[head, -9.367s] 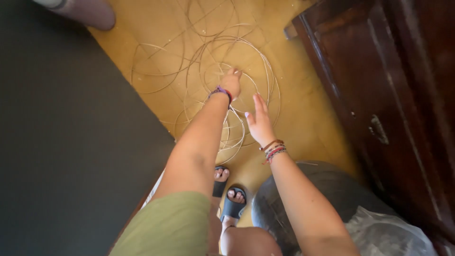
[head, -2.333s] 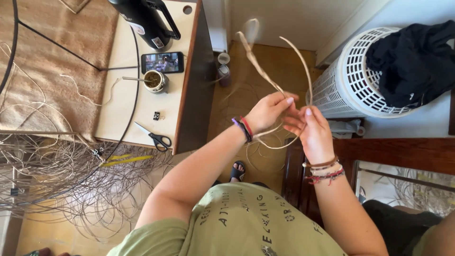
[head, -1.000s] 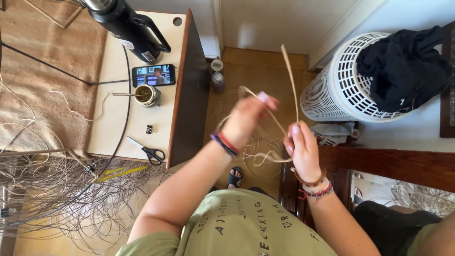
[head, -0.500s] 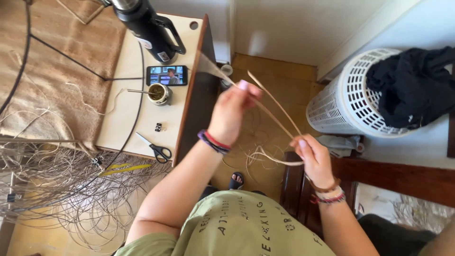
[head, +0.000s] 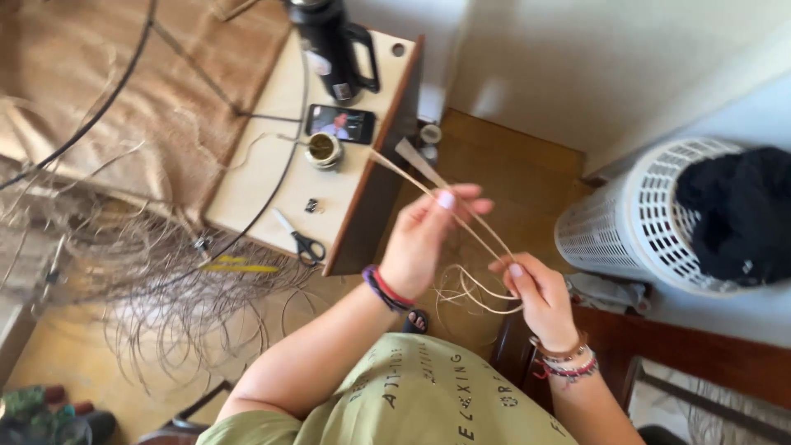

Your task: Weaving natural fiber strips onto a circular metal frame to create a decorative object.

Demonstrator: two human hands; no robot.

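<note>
Left hand (head: 424, 243) pinching pale rattan strands (head: 461, 227) high, right hand (head: 535, 292) pinching their looped ends low, held taut between grips, right of worktop (head: 272, 181), presumably for untangling.

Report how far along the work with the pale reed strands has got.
Looks done: a pale flat reed strand is off the floor, up in both hands. In hand: the left hand and right hand pinch it, its loops hanging between them. Left: a heap of loose thin strands lies untouched on the floor beside the light wooden table; the black-handled scissors lie unused.
</note>
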